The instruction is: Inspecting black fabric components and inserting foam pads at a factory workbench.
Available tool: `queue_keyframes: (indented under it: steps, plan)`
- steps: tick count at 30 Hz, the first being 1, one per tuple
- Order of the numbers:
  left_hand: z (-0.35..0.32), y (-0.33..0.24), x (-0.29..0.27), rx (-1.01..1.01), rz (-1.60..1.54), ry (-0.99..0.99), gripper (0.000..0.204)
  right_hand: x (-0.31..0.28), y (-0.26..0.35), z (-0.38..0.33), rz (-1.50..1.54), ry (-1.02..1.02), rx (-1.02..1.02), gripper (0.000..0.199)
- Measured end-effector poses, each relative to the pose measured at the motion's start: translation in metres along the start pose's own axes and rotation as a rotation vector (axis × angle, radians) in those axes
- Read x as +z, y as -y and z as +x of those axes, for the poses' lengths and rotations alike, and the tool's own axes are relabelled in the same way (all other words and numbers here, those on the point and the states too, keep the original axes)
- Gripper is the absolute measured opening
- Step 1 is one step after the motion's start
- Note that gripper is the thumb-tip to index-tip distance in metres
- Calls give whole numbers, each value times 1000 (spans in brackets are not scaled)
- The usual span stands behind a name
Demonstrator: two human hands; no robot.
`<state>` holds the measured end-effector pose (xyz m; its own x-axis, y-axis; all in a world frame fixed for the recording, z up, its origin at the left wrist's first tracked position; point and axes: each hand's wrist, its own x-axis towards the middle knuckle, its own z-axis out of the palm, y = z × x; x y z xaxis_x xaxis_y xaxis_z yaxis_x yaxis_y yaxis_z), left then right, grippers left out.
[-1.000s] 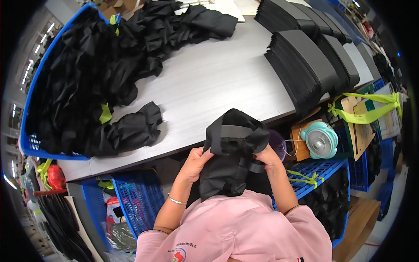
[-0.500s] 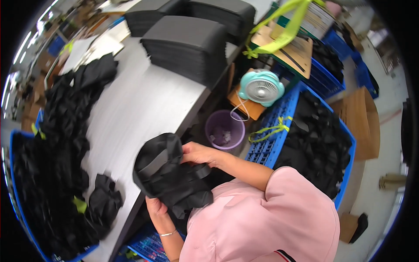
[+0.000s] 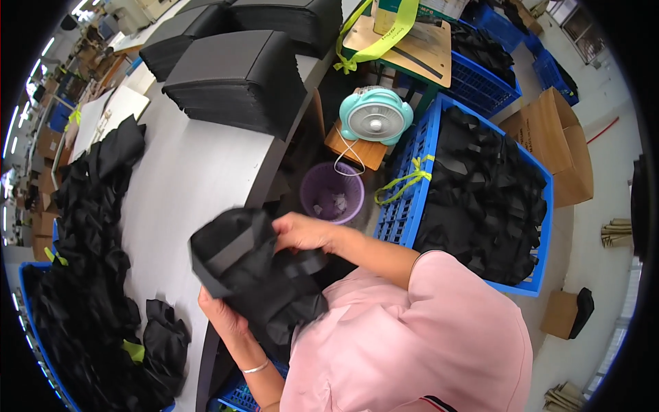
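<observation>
Gripping black cloth (image 3: 250, 278) with left hand (image 3: 224, 314) and right hand (image 3: 301, 232) by the edge of the bench (image 3: 175, 178); could snag there if swung low.

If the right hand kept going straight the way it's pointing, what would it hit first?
The black fabric bag that the right hand is gripping lies directly ahead of its fingers. Past it, the light grey tabletop seems next, though depth is unclear.

Pink short-sleeved shirt (image 3: 412, 329); silver bangle (image 3: 257, 367) on left wrist (image 3: 248, 353).
</observation>
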<state>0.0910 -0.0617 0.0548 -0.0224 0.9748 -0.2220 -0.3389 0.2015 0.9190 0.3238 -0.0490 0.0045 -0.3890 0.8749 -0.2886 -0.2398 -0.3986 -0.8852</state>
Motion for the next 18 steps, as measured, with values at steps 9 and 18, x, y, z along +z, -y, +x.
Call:
queue_keyframes:
  steps: [9,18]
  plan:
    - [-55,-128,113,69,306,970,32,-219,-27,-197,-221,-729,182,29]
    - [-92,-119,129,850,-109,533,22,-264,-91,-354,-1513,-1512,813,53]
